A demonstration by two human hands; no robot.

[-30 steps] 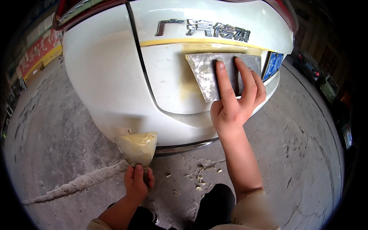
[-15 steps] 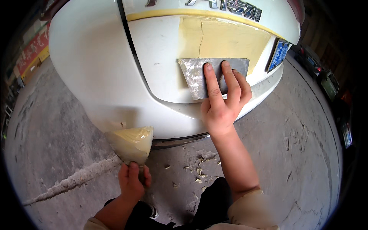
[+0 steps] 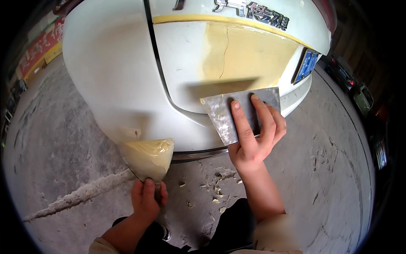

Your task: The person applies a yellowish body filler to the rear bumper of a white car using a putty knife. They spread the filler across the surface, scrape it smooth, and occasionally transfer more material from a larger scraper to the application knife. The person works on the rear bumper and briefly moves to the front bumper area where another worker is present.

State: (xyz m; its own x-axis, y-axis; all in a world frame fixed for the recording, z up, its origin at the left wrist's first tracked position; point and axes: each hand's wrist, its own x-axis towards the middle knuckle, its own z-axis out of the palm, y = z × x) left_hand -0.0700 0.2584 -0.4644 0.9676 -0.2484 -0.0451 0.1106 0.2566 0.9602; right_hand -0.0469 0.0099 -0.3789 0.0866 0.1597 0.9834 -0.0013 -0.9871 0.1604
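Right grip (image 3: 254,149) on flat, grey, pale-smudged scraper (image 3: 220,115)

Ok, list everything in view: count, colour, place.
Car: one, white, top centre
Filler patch: one, yellow, tailgate
Strip: one, yellow, tailgate
Chrome characters: several, silver, top
Licence plate: one, blue, right
Scraper: one, grey, centre
Putty knife: one, yellowish, lower left
Concrete floor: one, grey, below
Scraps: several, yellowish, floor
Parked cars: at least two, dark, right
Sign: one, red, left
Trousers: one, black, bottom
Sleeves: two, beige, bottom
Left hand: one, bare, gripping putty knife
Right hand: one, bare, gripping scraper
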